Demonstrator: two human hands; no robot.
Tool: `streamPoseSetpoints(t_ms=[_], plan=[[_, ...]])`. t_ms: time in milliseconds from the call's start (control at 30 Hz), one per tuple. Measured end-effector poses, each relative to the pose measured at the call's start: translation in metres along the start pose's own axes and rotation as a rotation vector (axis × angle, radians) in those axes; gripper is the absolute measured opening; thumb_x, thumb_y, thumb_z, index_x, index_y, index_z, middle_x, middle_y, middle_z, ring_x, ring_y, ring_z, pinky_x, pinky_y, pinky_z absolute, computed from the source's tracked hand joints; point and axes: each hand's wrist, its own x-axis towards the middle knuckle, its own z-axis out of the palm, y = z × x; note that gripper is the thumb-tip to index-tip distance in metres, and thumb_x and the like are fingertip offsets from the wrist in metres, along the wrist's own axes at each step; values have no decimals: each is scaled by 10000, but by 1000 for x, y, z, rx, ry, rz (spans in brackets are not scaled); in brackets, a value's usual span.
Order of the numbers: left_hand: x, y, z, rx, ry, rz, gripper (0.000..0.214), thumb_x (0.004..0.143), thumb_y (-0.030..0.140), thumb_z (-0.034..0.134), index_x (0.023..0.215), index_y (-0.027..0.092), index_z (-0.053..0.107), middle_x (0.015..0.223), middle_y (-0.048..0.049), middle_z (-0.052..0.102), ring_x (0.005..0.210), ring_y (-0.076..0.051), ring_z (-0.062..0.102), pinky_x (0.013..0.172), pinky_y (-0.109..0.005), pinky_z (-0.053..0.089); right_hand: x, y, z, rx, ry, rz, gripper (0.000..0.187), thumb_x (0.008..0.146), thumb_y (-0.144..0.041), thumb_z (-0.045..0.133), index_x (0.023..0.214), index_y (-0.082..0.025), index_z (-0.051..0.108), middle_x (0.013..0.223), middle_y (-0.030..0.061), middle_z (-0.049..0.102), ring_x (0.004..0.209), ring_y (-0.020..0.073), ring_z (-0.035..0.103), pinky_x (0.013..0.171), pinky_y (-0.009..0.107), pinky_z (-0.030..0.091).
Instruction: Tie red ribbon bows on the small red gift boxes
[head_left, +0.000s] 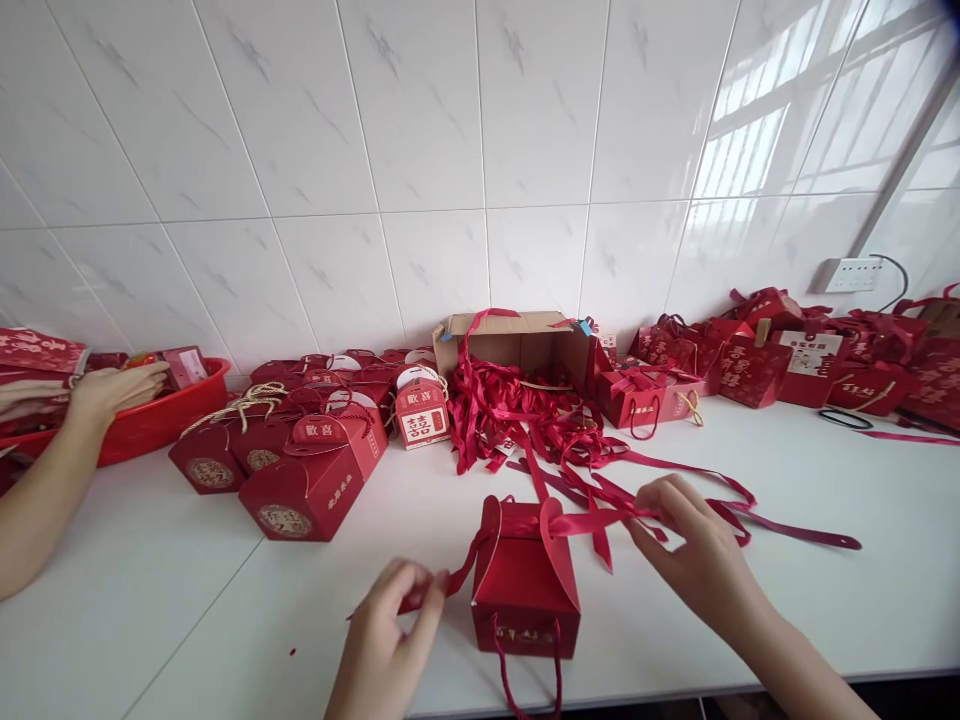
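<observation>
A small red gift box (525, 590) with gold lettering stands on the white table near its front edge, a cord handle hanging from its near side. Red ribbon (589, 521) passes through the loops at its top, with one end out to each side. My left hand (394, 625) is closed on the left end, thumb against fingers. On the other side my right hand (686, 535) pinches the right end between thumb and fingers. Neither hand touches the box itself. Behind it lies a heap of loose red ribbons (517, 400), some strands trailing to the right.
An open cardboard box (502, 345) lies against the tiled wall. Several red gift boxes (307, 470) stand at left, more gift boxes (750, 365) at right. Another person's hand (120, 388) reaches over a red basin (161, 425) at far left. A power socket (849, 275) is on the wall.
</observation>
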Motion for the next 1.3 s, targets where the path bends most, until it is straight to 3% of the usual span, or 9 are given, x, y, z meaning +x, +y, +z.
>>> streamPoseSetpoints(t_ms=[133, 233, 300, 433, 533, 633, 767, 1067, 1300], plan=[[-17, 7, 0, 24, -315, -12, 348, 820, 445, 530, 584, 202, 613, 530, -9, 555, 508, -166, 510, 499, -236, 375, -19, -16, 8, 155, -317, 61, 279, 860, -381, 540, 643, -209, 504, 608, -3, 458, 539, 137, 368, 500, 267, 297], [-16, 9, 3, 64, -287, -27, 222, 806, 408, 546, 742, 237, 672, 553, -2, 583, 516, -178, 529, 509, -237, 375, -29, -25, 23, 338, -542, 257, 386, 899, -481, 454, 675, -194, 584, 562, -22, 389, 520, 117, 296, 487, 263, 230], [-10, 8, 3, 94, -244, -54, 213, 804, 399, 537, 875, 259, 682, 531, 14, 564, 510, -186, 538, 506, -237, 371, -29, -26, 32, 476, -561, 433, 405, 870, -556, 471, 802, -192, 637, 541, -40, 364, 497, 103, 270, 472, 252, 203], [4, 5, 2, 116, -188, -73, 342, 795, 369, 522, 1096, 290, 667, 597, -7, 623, 574, -219, 602, 539, -251, 391, -23, -25, 39, 920, -426, 823, 416, 818, -562, 576, 1068, -229, 565, 472, -99, 295, 438, 73, 193, 429, 206, 124], [20, 8, 4, 194, -151, -90, 450, 788, 350, 517, 1228, 326, 605, 680, -43, 684, 628, -265, 641, 540, -275, 389, -17, -27, 39, 1330, -342, 843, 253, 823, -444, 645, 936, -233, 564, 490, -104, 343, 418, 43, 159, 408, 172, 132], [39, 12, 7, 136, -157, -37, 447, 832, 318, 451, 1261, 318, 576, 874, -75, 725, 836, -295, 667, 667, -334, 456, -13, -32, 40, 1547, -159, 811, 188, 792, -339, 710, 862, -214, 588, 609, -67, 508, 441, 28, 327, 426, 146, 290], [46, 18, 13, -171, -75, 112, 355, 836, 324, 482, 1145, 230, 629, 1116, -98, 659, 1046, -254, 609, 872, -345, 477, -11, -41, 44, 1564, 5, 827, 221, 732, -308, 766, 896, -223, 644, 850, 2, 653, 771, 119, 606, 681, 230, 502], [-29, 37, 42, -467, -19, -110, 468, 826, 514, 527, 1198, 234, 580, 1211, -101, 636, 1097, -279, 592, 905, -350, 482, -7, -52, 54, 1516, 106, 761, 272, 789, -434, 679, 1003, -268, 651, 1149, 30, 660, 1144, 230, 568, 932, 376, 488], [-10, 20, 37, 71, -22, -58, 487, 864, 455, 432, 1282, 247, 571, 886, -115, 718, 1016, -365, 612, 919, -532, 377, -5, -48, 48, 1515, 152, 757, 278, 803, -461, 654, 1026, -297, 636, 1179, 6, 617, 1224, 226, 499, 899, 361, 522]])
